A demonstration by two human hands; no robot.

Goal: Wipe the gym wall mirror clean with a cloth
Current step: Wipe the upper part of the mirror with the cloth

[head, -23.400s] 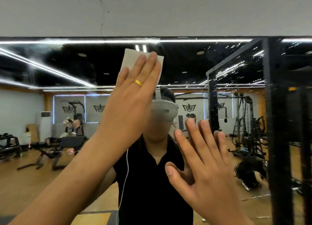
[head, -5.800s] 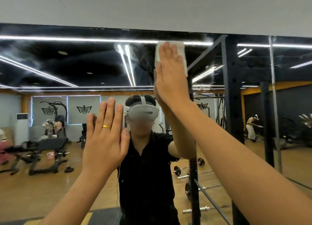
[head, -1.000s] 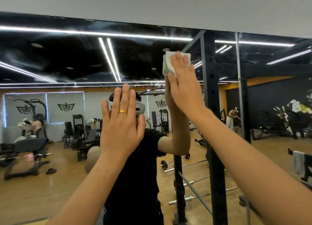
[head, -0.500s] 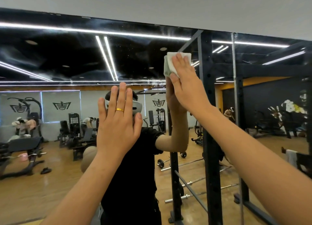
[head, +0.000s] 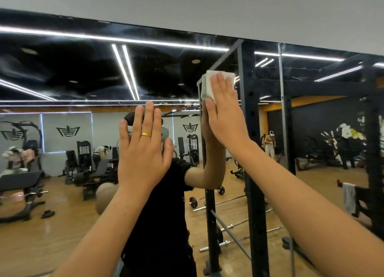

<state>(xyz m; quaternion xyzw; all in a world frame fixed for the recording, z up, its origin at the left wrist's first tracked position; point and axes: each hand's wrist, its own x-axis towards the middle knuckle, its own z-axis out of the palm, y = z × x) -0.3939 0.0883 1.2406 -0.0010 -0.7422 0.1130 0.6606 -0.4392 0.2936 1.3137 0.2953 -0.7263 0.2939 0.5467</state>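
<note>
Cloth (head: pixel 207 83), white and folded, lies flat against the mirror (head: pixel 72 73) in its upper part, a little right of the middle, just beside the reflection of a black rack post (head: pixel 251 152). The right hand (head: pixel 225 114) presses it to the glass with straight fingers held close together; the cloth shows above and left of the fingertips. The left hand (head: pixel 143 152) is lower and further left, apart from the cloth, fingers straight and slightly spread, palm toward the glass. Whether it touches the mirror I cannot tell. It wears a gold ring (head: pixel 146 134). Above the mirror is a plain grey wall (head: pixel 187 6).
</note>
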